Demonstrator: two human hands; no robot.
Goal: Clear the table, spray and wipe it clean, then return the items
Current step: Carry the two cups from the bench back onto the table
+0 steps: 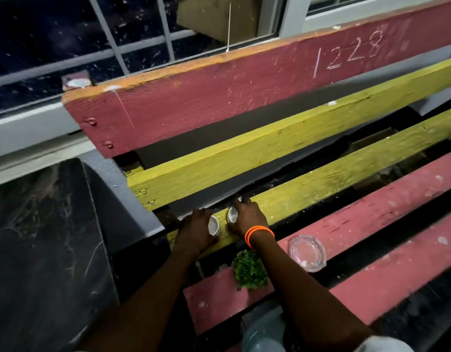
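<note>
Forearms: two bare arms are reaching forward from the bottom edge, over the slatted bench.
Dark tabletop (41,250): lying at far left, bare and streaked with pale marks, just beside the bench end.
Left hand (197,231): curling around the left white cup (213,225), fingers gripping its side, on the near yellow slat (320,179).
Right hand (247,215): closing over the right white cup (232,215) from above; an orange bracelet (258,233) is circling the wrist.
Cups: sitting just beside each other near the left end of that yellow slat, openings tilted toward the camera.
Green sprig (249,271): lying on the red slat (371,219) below the hands, partly hidden under the right forearm.
Glass ashtray (306,254): resting on the same red slat, right of the greenery, well apart from the cups.
Backrest plank (219,92): red, showing scratched numerals toward the right, with a window behind it.
</note>
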